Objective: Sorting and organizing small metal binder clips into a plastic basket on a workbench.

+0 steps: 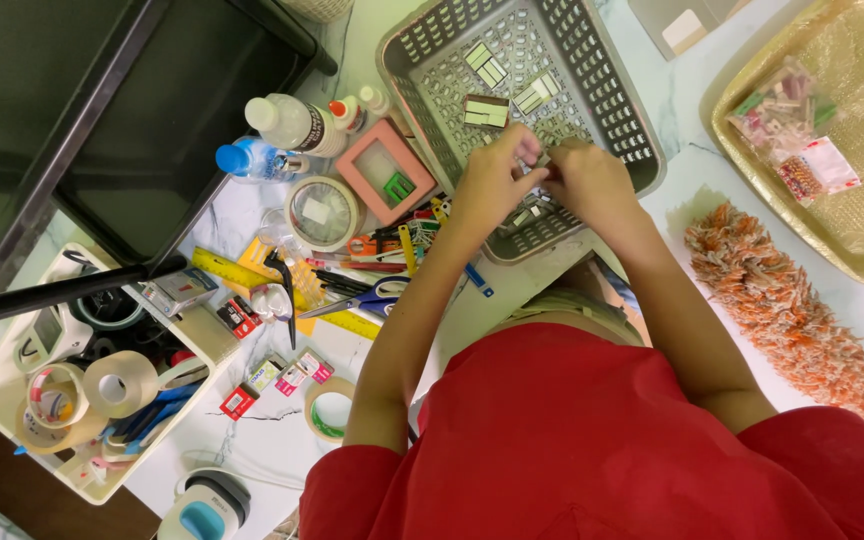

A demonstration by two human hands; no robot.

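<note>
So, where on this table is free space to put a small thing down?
Bare white tabletop lies between the grey basket, the gold tray and the orange duster. Left of the basket it is crowded: bottles, tape, scissors.

A grey plastic basket (620,108) with a perforated lattice floor and slotted walls sits upright on the white bench, toward its far edge, one corner turned to the near edge. Several small flat rectangular pieces (486,111), pale green-white with dark brown edging, lie loose on the basket's floor, a few more half hidden at its near corner. The left hand (493,178) and right hand (590,178) meet over that near corner, fingertips pinched together on one tiny piece, too small and covered to tell its shape.
</note>
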